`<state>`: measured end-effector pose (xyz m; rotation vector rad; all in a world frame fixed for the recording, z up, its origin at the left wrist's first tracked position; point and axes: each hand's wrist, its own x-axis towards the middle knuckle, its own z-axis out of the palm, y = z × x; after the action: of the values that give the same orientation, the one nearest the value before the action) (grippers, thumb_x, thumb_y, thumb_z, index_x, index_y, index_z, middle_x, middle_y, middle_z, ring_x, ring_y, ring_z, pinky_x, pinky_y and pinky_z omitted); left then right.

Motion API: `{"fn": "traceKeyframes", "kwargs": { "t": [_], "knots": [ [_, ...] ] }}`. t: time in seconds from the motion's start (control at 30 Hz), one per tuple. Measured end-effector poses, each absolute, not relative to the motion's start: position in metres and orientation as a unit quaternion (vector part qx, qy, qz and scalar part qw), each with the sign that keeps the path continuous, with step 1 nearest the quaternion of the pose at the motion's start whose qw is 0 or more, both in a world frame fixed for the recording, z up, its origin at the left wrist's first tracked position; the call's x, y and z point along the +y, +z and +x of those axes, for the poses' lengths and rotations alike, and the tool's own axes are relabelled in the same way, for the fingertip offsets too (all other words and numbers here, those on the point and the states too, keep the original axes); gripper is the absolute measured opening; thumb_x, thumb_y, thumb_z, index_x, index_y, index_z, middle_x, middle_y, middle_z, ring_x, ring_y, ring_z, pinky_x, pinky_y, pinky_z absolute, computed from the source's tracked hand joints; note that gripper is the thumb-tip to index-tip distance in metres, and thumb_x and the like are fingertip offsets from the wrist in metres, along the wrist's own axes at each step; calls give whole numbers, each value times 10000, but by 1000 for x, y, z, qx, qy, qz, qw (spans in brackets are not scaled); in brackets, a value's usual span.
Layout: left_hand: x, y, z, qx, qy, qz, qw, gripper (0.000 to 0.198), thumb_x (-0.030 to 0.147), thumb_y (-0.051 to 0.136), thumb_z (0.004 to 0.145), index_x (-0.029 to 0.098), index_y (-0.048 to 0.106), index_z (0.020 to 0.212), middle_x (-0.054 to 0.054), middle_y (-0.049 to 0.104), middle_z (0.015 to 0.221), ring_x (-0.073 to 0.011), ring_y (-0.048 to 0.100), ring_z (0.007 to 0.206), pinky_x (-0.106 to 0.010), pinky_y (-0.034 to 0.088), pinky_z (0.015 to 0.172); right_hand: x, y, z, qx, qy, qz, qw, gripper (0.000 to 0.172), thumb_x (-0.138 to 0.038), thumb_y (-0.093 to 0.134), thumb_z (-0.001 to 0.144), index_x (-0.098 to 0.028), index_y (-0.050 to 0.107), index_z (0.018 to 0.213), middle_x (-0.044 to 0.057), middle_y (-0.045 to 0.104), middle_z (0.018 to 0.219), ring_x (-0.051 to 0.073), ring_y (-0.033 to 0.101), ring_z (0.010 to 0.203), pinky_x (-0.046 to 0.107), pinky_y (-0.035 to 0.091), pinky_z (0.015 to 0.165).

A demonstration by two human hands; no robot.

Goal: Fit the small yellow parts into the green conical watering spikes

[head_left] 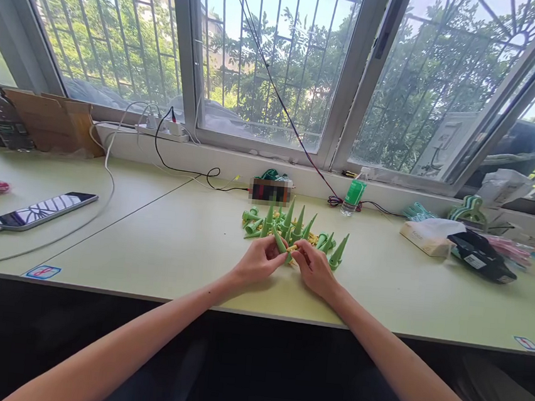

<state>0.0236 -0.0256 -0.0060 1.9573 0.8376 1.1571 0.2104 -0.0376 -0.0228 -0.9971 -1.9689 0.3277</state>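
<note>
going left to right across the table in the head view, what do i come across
Phone, left hand, small yellow piece, right hand, green-labelled bottle, tissue pack, black item with a white label.

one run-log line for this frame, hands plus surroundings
left hand: holding green cone | right hand: pinching small yellow piece beside it | table: more green cones, loose yellow pieces

Daylight was let in through wide windows [401, 93], framed in grey metal [341, 107] and crossed outside by bars [278, 19]; leafy trees [252, 85] were seen beyond. A pale table [183, 236] was set against a low white ledge [238, 160].
</note>
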Motion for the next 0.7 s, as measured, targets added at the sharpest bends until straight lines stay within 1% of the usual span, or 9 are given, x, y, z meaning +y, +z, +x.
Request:
{"fn": "traceKeyframes", "kwargs": {
  "t": [0.1, 0.23, 0.3, 0.4, 0.7],
  "knots": [
    [-26, -9, 23, 315, 433, 775, 335, 206, 329, 626, 841, 132, 624, 903, 45, 418, 617, -82, 363, 555, -217, 280, 497, -37, -23, 210, -793, 115, -405, 440, 307, -404, 410, 1016, -206, 479, 793, -39, 448, 662, 117, 389, 584, 245, 312, 591],
    [-27, -13, 24, 307, 410, 814, 275, 151, 269, 607, 827, 154, 543, 753, 53, 426, 580, -76, 354, 531, -227, 287, 504, -35, -25, 210, -788, 78, -429, 435, 436, -427, 377, 1018, -209, 381, 641, -38, 407, 585, 114, 352, 542, 257, 282, 559],
    [-26, -15, 24, 307, 404, 827, 241, 175, 243, 598, 815, 166, 492, 699, 52, 447, 567, -75, 366, 520, -230, 294, 509, -33, -27, 210, -785, 64, -441, 430, 474, -449, 372, 1016, -209, 371, 608, -40, 387, 541, 112, 319, 512, 267, 264, 543],
    [-25, -18, 25, 302, 393, 843, 211, 178, 215, 576, 814, 175, 461, 684, 45, 479, 575, -79, 395, 520, -234, 310, 520, -33, -28, 210, -784, 57, -452, 423, 507, -466, 350, 1018, -207, 373, 582, -32, 383, 514, 114, 306, 499, 280, 252, 544],
    [-24, -22, 25, 282, 378, 861, 190, 183, 172, 571, 801, 181, 444, 670, 41, 502, 571, -83, 418, 516, -233, 327, 538, -32, -29, 208, -783, 65, -466, 407, 544, -470, 328, 1003, -199, 299, 532, -23, 336, 468, 108, 273, 469, 289, 205, 526]
  ]
}}
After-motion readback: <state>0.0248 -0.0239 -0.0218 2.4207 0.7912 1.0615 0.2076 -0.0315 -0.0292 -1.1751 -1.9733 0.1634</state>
